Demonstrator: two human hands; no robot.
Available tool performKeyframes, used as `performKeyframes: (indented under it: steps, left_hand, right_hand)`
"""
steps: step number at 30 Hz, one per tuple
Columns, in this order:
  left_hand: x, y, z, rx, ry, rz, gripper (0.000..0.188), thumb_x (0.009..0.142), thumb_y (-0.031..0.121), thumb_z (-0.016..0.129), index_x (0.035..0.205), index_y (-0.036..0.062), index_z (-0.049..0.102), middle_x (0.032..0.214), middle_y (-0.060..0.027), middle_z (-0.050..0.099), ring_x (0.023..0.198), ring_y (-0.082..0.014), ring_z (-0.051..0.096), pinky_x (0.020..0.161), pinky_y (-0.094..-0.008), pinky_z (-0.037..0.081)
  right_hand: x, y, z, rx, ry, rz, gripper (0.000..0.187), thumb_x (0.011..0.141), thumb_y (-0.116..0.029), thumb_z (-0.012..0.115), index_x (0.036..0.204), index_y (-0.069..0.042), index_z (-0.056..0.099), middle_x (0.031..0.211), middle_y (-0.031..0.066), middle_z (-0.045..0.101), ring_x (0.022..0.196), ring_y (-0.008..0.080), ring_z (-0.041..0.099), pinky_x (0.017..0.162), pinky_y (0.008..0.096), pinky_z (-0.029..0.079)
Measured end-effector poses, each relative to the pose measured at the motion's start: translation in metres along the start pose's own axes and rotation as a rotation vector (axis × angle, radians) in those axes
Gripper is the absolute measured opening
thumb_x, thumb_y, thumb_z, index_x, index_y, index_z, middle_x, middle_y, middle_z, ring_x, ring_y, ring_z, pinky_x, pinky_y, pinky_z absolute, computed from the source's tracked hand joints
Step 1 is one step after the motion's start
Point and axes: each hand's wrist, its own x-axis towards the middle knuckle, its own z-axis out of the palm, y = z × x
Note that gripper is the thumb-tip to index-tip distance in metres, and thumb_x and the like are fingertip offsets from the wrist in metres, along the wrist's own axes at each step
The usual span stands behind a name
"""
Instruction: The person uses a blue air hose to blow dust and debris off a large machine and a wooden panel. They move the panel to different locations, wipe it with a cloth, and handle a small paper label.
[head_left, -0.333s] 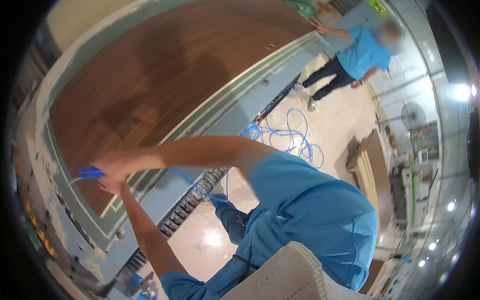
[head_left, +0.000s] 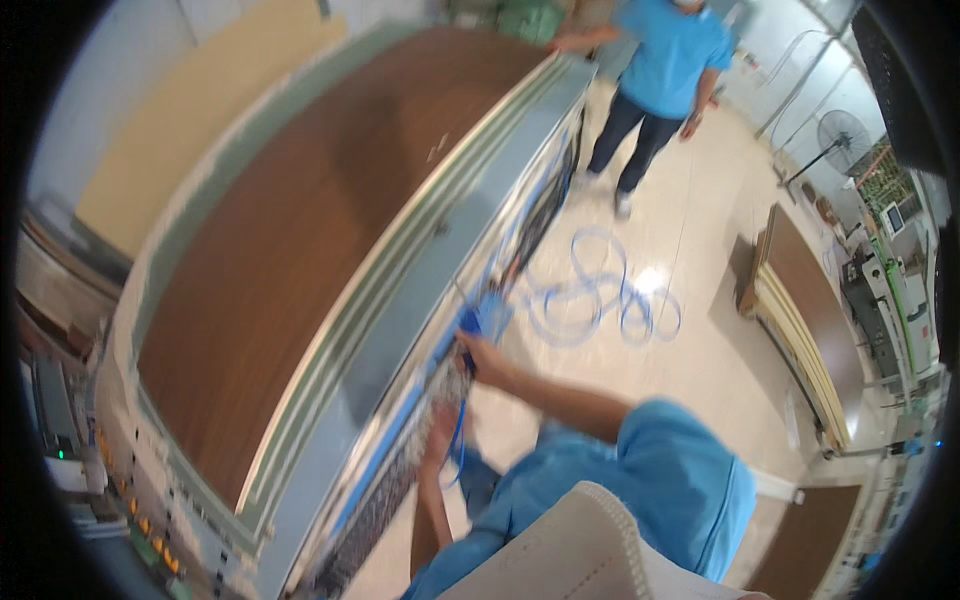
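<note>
My right hand (head_left: pixel 482 358) is closed around a blue air blow gun (head_left: pixel 470 322), whose thin nozzle points up and to the left over the machine table's edge. A blue hose (head_left: pixel 460 425) hangs from the gun. Lower down, my left hand (head_left: pixel 440 428) is apart from the right one, close to the table's side; motion smears its fingers. Beyond both hands a large brown wood-grain panel (head_left: pixel 300 230) lies flat on the green and grey-blue machine table (head_left: pixel 395 315).
Blue hose loops (head_left: pixel 600 300) lie on the floor to the right. A co-worker (head_left: pixel 670 70) stands at the table's far end, one hand at the panel's corner. Stacked boards (head_left: pixel 810 320) stand at the right, and a floor fan (head_left: pixel 842 135) stands behind.
Both hands were close together over the panel's left end. Now the right hand has come back to the table's near edge with the blow gun, and the left hand has dropped beside the table.
</note>
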Motion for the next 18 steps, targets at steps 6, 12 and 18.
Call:
performKeyframes:
  steps: [6,12,18]
  left_hand:
    - [0.158,-0.003,0.157,0.814,-0.113,-0.282,0.021,0.089,0.02,0.065,0.095,-0.0001,0.067,0.07,-0.0135,0.064,0.062,-0.0233,0.064,0.058,-0.0406,0.05]
    - [0.318,-0.025,0.178,0.763,-0.084,-0.645,0.019,0.09,0.017,0.062,0.08,0.0016,0.062,0.062,-0.0071,0.056,0.055,-0.0197,0.057,0.047,-0.035,0.042]
    - [0.382,-0.071,0.279,0.668,0.056,-0.84,0.005,0.082,-0.001,0.056,0.079,0.0021,0.056,0.063,-0.0112,0.053,0.047,-0.0222,0.05,0.041,-0.0363,0.036]
  right_hand:
    - [-0.008,-0.05,-0.276,-0.471,0.21,-0.038,0.057,0.087,-0.038,0.075,0.126,-0.002,0.054,0.096,0.0132,0.064,0.083,0.0267,0.065,0.072,0.0445,0.057]
    - [-0.15,-0.074,-0.526,-0.264,0.563,-0.032,0.037,0.088,-0.031,0.068,0.108,-0.001,0.062,0.079,0.0116,0.067,0.061,0.0186,0.064,0.051,0.0326,0.054]
    - [-0.212,-0.111,-0.639,-0.08,0.918,-0.174,0.03,0.089,-0.027,0.063,0.101,0.0,0.063,0.078,0.0114,0.068,0.062,0.0196,0.067,0.054,0.0318,0.055]
